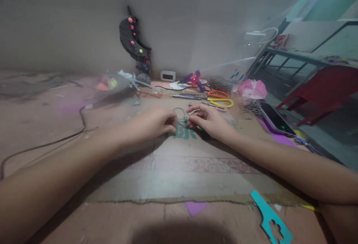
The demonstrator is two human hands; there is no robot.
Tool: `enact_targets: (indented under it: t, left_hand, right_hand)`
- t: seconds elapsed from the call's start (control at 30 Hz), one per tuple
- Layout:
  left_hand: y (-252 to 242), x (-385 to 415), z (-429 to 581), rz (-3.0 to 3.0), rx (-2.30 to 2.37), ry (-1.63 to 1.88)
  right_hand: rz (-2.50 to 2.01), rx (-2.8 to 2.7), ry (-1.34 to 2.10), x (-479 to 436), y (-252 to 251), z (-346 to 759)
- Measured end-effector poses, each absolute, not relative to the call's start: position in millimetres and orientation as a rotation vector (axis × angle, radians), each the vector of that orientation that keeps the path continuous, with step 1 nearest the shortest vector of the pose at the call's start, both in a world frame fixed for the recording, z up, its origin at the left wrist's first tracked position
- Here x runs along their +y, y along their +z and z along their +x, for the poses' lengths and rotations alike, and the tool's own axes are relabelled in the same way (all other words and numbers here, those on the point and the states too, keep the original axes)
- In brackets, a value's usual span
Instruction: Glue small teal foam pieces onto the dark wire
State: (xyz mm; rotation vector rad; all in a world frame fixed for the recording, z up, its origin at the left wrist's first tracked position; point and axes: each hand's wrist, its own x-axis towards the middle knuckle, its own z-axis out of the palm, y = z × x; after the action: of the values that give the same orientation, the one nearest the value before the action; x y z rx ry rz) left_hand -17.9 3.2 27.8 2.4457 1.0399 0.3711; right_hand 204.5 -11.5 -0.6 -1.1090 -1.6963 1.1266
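Note:
Over a sheet of cardboard (179,184) with green and red print, my two hands are held close together. A thin strand of grey yarn (179,109) loops in the gap between them. My left hand (163,121) is closed, fingers curled toward the thumb at the strand's left side, slightly smeared by motion. With thumb and fingertips, my right hand (205,119) pinches the strand's other side. Just beyond the hands lie scissors with orange handles (218,94) and another pair with yellow handles (223,103).
At the wall stand a glue gun (195,80) with a red light, a small white clock (168,75) and grey yarn balls (220,83). A dark crescent ornament (130,38) leans there. On the right lies a phone (276,117); a turquoise cutout (271,218) is nearer.

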Motion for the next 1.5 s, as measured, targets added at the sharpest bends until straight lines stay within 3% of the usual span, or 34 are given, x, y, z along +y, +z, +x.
enact_targets:
  t: [0.27,1.03,1.27,1.5]
  left_hand:
    - [8,-4,5,1.698,0.993,0.82]
    - [-1,0,-1,1.668,1.125,1.051]
    - [-5,3,-1,2.312,1.345,0.786]
    - [-13,1,-2,2.501,1.568,0.639]
  right_hand:
    - [-1.021,-1.683,1.193,-16,0,203]
    - [-1.041,-1.627,1.104,-13,-3,205]
    - [-1.048,-1.55,1.01,-9,7,209]
    - [-0.895,-1.484,0.639,-8,53,235]
